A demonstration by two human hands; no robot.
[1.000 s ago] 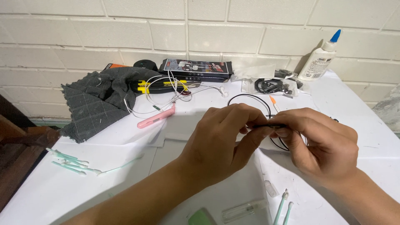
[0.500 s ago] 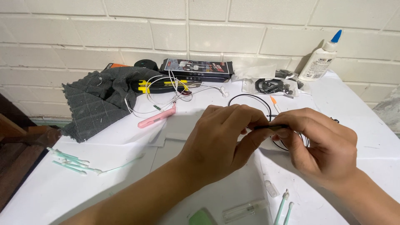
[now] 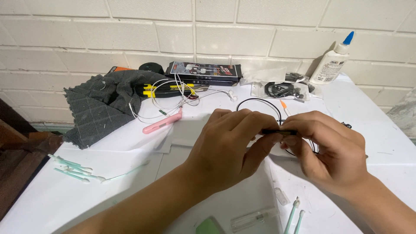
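Both hands meet over the white table (image 3: 381, 151): left hand (image 3: 225, 147) and right hand (image 3: 333, 149) pinch opposite ends of a slim black bar (image 3: 278, 131), lying crosswise between them, its black cable (image 3: 260, 100) looping away toward the wall.

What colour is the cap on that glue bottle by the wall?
Blue. The glue bottle is white with a blue pointed cap, clearest in the head view.

A makeshift home repair bench: a white paper-covered table (image 3: 381, 160) pushed against a cream painted brick wall (image 3: 216, 26). Tangled white earphone wires (image 3: 173, 97), a white glue bottle with a blue nozzle (image 3: 333, 60), green-tipped cleaning swabs (image 3: 71, 169) and a dark grey cloth (image 3: 102, 104) crowd the surface, marking small-electronics work.
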